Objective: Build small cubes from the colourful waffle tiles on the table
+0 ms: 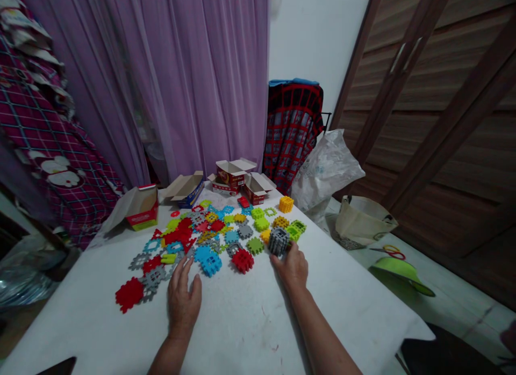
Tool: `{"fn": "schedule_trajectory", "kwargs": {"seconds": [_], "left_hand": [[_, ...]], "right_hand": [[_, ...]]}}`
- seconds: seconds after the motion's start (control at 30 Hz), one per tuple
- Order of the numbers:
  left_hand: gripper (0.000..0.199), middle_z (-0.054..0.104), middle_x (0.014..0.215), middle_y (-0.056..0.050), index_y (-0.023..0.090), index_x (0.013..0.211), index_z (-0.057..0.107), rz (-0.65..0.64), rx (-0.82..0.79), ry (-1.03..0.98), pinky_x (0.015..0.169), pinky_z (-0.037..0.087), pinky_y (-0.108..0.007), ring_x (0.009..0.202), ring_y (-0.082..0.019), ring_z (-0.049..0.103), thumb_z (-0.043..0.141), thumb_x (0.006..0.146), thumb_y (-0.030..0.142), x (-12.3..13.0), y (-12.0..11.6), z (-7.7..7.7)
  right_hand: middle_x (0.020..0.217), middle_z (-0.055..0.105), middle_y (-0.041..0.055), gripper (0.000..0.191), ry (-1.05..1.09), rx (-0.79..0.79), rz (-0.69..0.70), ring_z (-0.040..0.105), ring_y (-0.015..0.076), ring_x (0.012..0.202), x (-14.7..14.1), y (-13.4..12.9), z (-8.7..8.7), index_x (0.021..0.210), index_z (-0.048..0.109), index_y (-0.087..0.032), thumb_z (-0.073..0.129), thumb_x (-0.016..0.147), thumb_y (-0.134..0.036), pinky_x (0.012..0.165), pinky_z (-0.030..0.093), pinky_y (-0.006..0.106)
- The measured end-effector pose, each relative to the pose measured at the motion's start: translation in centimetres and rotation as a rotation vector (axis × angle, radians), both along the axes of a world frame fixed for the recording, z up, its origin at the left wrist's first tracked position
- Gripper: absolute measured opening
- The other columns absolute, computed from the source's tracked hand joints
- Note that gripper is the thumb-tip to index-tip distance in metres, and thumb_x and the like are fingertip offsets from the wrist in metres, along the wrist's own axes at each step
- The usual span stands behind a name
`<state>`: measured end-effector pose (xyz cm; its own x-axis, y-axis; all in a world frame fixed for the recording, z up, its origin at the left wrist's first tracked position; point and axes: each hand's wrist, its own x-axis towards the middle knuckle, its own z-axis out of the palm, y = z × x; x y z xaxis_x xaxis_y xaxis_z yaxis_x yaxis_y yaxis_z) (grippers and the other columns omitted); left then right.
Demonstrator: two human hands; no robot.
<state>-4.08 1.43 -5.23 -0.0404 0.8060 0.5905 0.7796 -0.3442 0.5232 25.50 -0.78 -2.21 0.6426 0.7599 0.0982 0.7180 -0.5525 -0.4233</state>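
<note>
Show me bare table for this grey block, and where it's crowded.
Bare white table lies between your left hand and right hand, below the red block, and right of your right hand. It's crowded across the colored pieces in the middle, up to the boxes.

The right hand (291, 268) hides the base of the grey block stack (279, 242); a dark slab (58, 367) is cut off below.
</note>
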Motion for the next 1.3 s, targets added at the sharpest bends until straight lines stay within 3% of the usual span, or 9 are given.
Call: {"fn": "schedule_trajectory", "kwargs": {"seconds": [0.27, 0.5, 0.83, 1.3], "left_hand": [[0.045, 0.053, 0.138, -0.014, 0.021, 0.136, 0.051, -0.001, 0.034, -0.012, 0.114, 0.040, -0.045, 0.133, -0.026, 0.049, 0.040, 0.094, 0.031, 0.1, -0.1, 0.2], [0.044, 0.052, 0.141, -0.012, 0.022, 0.135, 0.052, 0.038, -0.031, -0.026, 0.116, 0.037, -0.044, 0.134, -0.025, 0.047, 0.040, 0.093, 0.029, 0.2, 0.4, 0.5], [0.040, 0.059, 0.133, -0.013, 0.020, 0.128, 0.060, 0.008, 0.087, -0.104, 0.112, 0.042, -0.045, 0.129, -0.027, 0.052, 0.050, 0.090, 0.027, -0.2, 1.3, -1.1], [0.041, 0.055, 0.139, -0.013, 0.022, 0.129, 0.060, 0.021, 0.068, -0.096, 0.110, 0.044, -0.044, 0.130, -0.027, 0.053, 0.052, 0.088, 0.026, -0.4, 1.1, -1.1]], "right_hand": [[0.113, 0.066, 0.0184, 0.069, -0.020, -0.018, 0.005, 0.064, 0.0296, 0.105, 0.0, 0.4, -0.2, 0.137, 0.043, -0.009, 0.065, 0.081, -0.044, 0.086, 0.044, 0.034], [0.106, 0.068, 0.0167, 0.065, -0.036, 0.023, 0.042, 0.065, 0.0290, 0.101, 0.3, 0.2, -0.8, 0.135, 0.044, -0.009, 0.064, 0.081, -0.040, 0.082, 0.045, 0.032], [0.098, 0.070, 0.0148, 0.067, -0.022, 0.142, 0.053, 0.067, 0.0281, 0.091, 0.9, 0.5, -2.0, 0.132, 0.046, -0.009, 0.068, 0.077, -0.040, 0.075, 0.046, 0.032], [0.100, 0.071, 0.0117, 0.063, 0.044, 0.267, 0.046, 0.067, 0.0272, 0.092, 2.2, -0.9, -2.9, 0.126, 0.048, -0.014, 0.069, 0.073, -0.041, 0.074, 0.047, 0.031]]}}
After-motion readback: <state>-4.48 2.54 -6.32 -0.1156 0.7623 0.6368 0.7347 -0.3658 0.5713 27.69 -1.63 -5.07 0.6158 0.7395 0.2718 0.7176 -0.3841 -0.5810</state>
